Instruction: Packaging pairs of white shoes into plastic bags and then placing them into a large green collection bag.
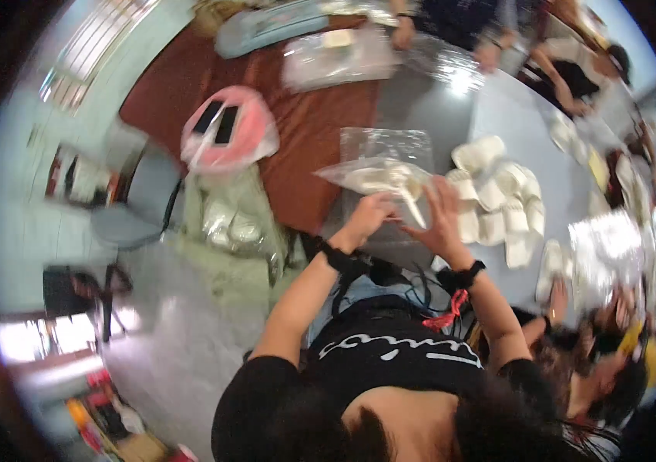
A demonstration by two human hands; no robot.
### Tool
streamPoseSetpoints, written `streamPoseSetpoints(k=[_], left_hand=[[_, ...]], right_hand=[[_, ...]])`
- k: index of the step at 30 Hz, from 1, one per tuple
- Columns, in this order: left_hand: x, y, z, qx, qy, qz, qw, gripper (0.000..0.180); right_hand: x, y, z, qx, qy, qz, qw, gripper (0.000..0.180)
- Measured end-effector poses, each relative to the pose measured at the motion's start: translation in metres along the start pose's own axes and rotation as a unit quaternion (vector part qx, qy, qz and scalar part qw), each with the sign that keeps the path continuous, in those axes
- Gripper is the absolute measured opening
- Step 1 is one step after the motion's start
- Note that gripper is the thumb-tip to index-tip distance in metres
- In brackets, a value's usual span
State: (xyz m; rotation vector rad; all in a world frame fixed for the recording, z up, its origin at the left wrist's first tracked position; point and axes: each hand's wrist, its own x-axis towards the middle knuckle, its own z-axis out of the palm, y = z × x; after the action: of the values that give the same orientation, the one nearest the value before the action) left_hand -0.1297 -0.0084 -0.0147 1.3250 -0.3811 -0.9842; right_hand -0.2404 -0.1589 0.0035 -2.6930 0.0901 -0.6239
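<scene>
A clear plastic bag (366,175) with a pale slipper-like item inside lies in front of me at the table's near edge. My left hand (372,218) is closed at the bag's near edge, fingertips pinched on the plastic. To its right, my right hand (442,214) has its fingers stretched and spread, with the thumb apart, beside the bag's right end. Between the hands a narrow white strip (414,208) slants down; motion blur hides what it belongs to. Just beyond, another clear bag (385,142) lies flat. Several white slippers (497,189) are piled right of my right hand.
A pink round bundle (231,131) in plastic bears two dark phone-like slabs. Below it, a green sack (228,231) holds bagged slippers. A stack of clear bags (339,61) lies on the brown cloth (305,123). Co-workers sit across and at right; a grey chair (143,196) stands left.
</scene>
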Motion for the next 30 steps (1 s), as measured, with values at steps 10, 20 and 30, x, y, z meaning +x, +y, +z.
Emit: streamPoseSetpoints(k=[10, 20, 30], left_hand=[[-0.025, -0.037, -0.013, 0.033, -0.035, 0.045, 0.998, 0.035], [-0.138, -0.176, -0.248, 0.191, 0.622, -0.056, 0.758, 0.070], [-0.221, -0.251, -0.374, 0.266, 0.394, -0.329, 0.816, 0.069]], right_hand=[[-0.006, 0.040, 0.050, 0.049, -0.178, 0.099, 0.978, 0.048], [0.062, -0.035, 0.045, 0.241, -0.015, 0.170, 0.955, 0.029], [0.102, -0.141, 0.041, 0.238, -0.286, 0.122, 0.920, 0.023]])
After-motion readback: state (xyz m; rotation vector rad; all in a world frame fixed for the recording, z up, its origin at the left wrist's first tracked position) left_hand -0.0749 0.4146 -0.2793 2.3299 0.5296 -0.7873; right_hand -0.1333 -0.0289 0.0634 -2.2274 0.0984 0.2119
